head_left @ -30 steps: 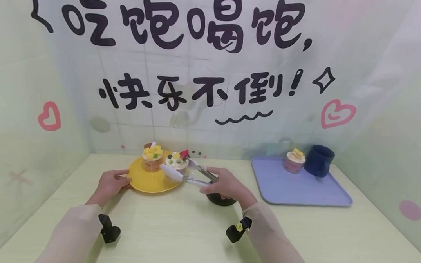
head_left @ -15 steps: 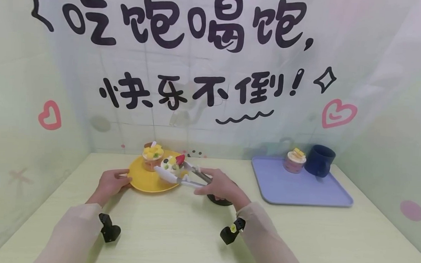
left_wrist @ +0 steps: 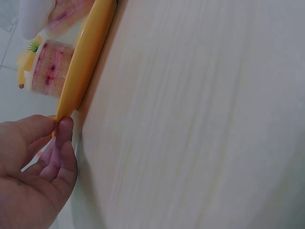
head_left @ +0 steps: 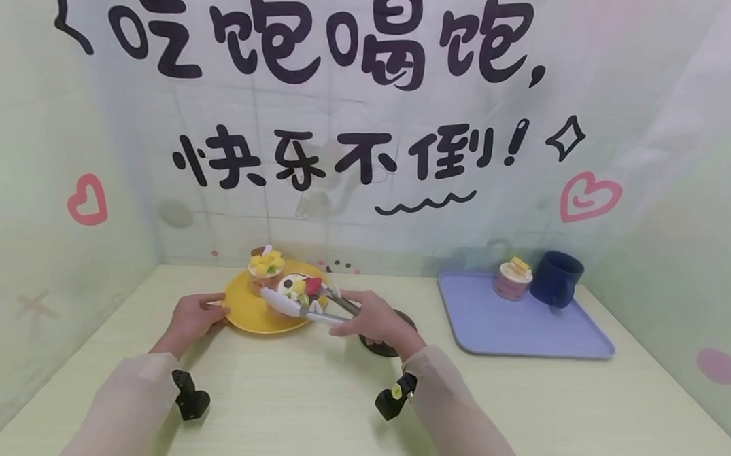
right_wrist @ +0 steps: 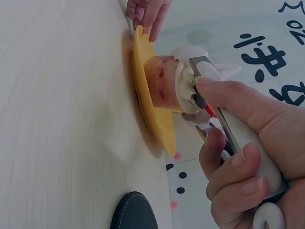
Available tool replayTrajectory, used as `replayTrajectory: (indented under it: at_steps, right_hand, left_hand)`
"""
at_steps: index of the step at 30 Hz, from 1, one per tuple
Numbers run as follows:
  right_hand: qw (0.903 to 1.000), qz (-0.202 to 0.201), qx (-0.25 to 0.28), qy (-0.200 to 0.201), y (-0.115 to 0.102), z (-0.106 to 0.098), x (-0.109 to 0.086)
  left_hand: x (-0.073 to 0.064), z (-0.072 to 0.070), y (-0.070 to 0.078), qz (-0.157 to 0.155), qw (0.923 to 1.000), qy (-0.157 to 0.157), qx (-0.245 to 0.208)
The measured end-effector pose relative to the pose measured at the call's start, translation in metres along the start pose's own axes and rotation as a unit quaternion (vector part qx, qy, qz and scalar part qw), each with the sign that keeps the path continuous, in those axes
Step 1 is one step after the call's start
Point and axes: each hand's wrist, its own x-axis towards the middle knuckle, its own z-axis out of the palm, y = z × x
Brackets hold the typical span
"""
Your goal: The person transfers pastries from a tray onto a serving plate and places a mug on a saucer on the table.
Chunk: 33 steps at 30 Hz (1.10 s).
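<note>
In the head view my left hand [head_left: 193,319] pinches the near-left rim of a yellow plate [head_left: 242,312] between thumb and fingers; the left wrist view shows this grip up close. My right hand [head_left: 378,318] holds tongs [head_left: 284,303] with white tips. Those tips lie on either side of a dessert cup [right_wrist: 164,86] topped with cream, fruit and a red strawberry piece. In the right wrist view the cup stands at the plate's surface; whether the tongs still squeeze it, I cannot tell. Behind it on the plate is a second dessert cup [head_left: 266,266] with yellow fruit cubes.
A round black coaster [head_left: 385,350] lies partly beneath my right hand. On the right, a blue-purple tray [head_left: 526,334] carries a third dessert cup [head_left: 513,281] and a dark blue mug [head_left: 556,277]. A printed cloth [head_left: 341,234] hangs behind the table.
My right hand has moved left and slightly lower, taking the tongs and the strawberry-topped cup further over the yellow plate. The left hand and plate have stayed in place.
</note>
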Motion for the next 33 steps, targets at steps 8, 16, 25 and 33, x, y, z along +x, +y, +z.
replayTrajectory:
  at_steps: [8,16,25,33]
  right_hand:
    - [0.9996,0.007,-0.026,0.000,-0.009,0.001,0.006]
    - [0.9990,0.011,-0.041,-0.015,-0.019,0.000,0.010]
    - [0.9967,0.000,-0.070,-0.042,-0.032,-0.003,0.015]
    - [0.9938,0.001,-0.100,-0.049,-0.039,0.000,0.022]
  left_hand:
    - [0.000,0.000,-0.001,-0.003,1.0000,-0.002,0.002]
    - [0.000,0.000,0.000,0.000,1.0000,-0.003,0.006]
    - [0.000,-0.001,-0.002,-0.002,1.0000,-0.003,0.004]
    - [0.000,-0.001,-0.001,0.000,1.0000,-0.004,0.000]
